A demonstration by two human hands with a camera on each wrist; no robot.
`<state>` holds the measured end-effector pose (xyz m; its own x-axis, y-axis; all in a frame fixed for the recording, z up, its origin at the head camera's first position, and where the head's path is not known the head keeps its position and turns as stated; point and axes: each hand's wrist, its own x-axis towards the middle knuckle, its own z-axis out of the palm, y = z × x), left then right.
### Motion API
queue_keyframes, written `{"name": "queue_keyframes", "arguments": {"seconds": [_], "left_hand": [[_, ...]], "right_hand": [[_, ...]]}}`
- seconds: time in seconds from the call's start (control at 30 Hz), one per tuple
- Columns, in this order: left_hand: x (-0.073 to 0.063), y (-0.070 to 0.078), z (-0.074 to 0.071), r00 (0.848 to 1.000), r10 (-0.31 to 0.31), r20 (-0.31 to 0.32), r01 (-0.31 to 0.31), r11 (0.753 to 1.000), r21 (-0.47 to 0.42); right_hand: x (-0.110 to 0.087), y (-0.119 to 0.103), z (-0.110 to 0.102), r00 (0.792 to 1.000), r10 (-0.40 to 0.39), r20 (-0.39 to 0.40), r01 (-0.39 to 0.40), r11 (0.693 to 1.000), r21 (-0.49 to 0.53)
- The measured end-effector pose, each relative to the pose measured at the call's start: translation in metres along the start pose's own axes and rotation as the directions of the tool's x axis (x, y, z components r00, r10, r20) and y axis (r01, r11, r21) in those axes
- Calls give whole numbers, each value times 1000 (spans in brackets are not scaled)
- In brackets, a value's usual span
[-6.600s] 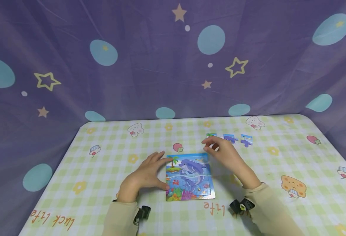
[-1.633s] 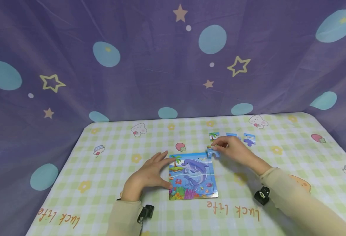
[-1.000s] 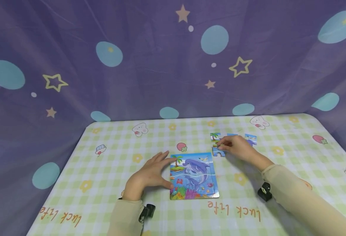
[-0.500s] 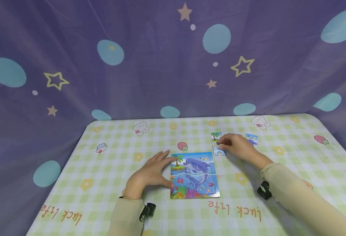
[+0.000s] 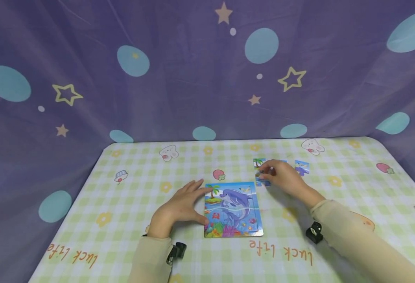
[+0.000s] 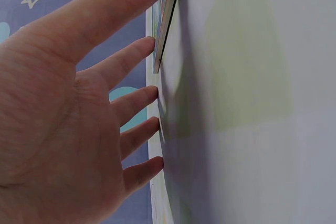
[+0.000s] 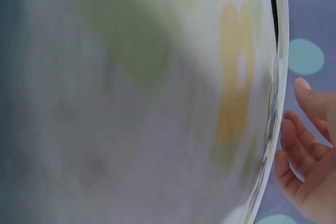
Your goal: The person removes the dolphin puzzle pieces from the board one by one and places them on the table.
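Note:
A square dolphin jigsaw board (image 5: 233, 210) lies on the table. My left hand (image 5: 179, 210) is spread at its left side, thumb at the lower left edge and index finger on the upper left corner. In the left wrist view the thumb (image 6: 121, 11) reaches the board's edge, the other fingers straight. My right hand (image 5: 283, 177) is over a blue jigsaw piece (image 5: 262, 183), just below a palm-tree piece (image 5: 259, 162). Its thumb and index fingertip stand apart at the piece, which they partly hide. In the right wrist view its fingers (image 7: 294, 140) are loosely bent.
A dolphin-fin piece (image 5: 301, 167) lies right of my right hand. Another piece (image 5: 281, 161) shows only its top edge behind that hand. A checked tablecloth (image 5: 129, 212) covers the table, with a purple curtain (image 5: 179, 102) behind it.
The right hand has brought the blue piece from beside the board's upper right corner to just below the palm-tree piece; its fingers have since parted. The left hand has stayed at the board.

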<state>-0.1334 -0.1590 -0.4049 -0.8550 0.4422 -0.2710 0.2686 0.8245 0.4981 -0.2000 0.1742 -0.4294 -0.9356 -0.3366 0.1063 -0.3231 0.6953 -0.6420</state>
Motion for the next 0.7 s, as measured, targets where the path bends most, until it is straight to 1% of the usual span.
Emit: {"name": "queue_keyframes", "arguments": {"seconds": [0.13, 0.4, 0.7], "left_hand": [[0, 1, -1, 1000, 3, -1, -3, 1000, -2], [0, 1, -2, 1000, 3, 1, -3, 1000, -5], [0, 1, -2, 1000, -1, 1, 1, 1000, -17]], "right_hand": [[-3, -10, 6, 1000, -28, -4, 29, 999, 35], [-11, -35, 15, 996, -94, 7, 94, 995, 42], [-17, -56, 30, 989, -121, 80, 117, 992, 56]]}}
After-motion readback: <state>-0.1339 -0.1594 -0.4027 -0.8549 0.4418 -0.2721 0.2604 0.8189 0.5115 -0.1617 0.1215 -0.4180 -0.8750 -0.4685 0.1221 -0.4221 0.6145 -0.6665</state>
